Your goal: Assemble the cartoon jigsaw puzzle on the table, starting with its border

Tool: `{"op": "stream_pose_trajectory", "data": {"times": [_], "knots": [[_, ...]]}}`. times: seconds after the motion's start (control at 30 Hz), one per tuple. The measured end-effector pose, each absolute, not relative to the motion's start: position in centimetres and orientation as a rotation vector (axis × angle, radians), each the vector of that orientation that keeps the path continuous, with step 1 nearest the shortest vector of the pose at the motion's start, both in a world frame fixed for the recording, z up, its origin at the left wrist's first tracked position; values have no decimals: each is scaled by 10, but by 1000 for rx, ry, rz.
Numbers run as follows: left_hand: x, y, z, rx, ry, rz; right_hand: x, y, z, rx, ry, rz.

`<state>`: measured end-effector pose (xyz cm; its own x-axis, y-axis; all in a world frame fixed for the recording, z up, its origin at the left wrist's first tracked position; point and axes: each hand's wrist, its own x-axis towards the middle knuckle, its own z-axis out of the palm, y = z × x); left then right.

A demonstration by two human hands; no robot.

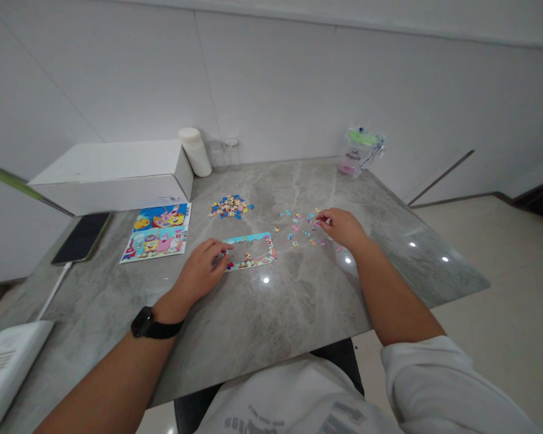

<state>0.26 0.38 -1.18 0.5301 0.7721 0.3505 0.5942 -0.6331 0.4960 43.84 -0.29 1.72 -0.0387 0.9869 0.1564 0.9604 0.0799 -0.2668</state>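
A partly assembled jigsaw puzzle (271, 247) lies in front of me, its colourful border joined around a grey open middle. My left hand (203, 268), wearing a black watch (142, 321), is at the puzzle's left end, with bent fingers and thumb holding that edge. To the right, my right hand (346, 229) is low over scattered loose puzzle pieces (295, 228). Its thumb and fingertips are pinched together at a small piece, mostly hidden by the fingers. A heap of blue, yellow and pink pieces (231, 207) sits behind the puzzle.
Left of the puzzle lies a printed cartoon picture sheet (156, 234). Beyond are a phone (82, 239) on a white cable, a white device (15, 355) and a white box (117, 172). A white bottle (196, 152), clear jars (232, 155) and a plastic bag (358, 154) line the wall.
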Motion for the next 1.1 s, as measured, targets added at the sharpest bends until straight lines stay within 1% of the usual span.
{"op": "stream_pose_trajectory", "data": {"times": [0.2, 0.37, 0.77, 1.1], "knots": [[3, 3, -11, 2445, 1149, 786, 406, -8, 9, -1737, -2320, 300], [2, 3, -11, 2459, 1135, 781, 391, -10, 2, -1721, -2405, 350], [5, 2, -10, 2460, 1115, 803, 389, -8, -3, -1626, -2389, 423], [7, -2, -9, 2504, 1111, 789, 388, -7, 0, -1639, -2341, 611]]}}
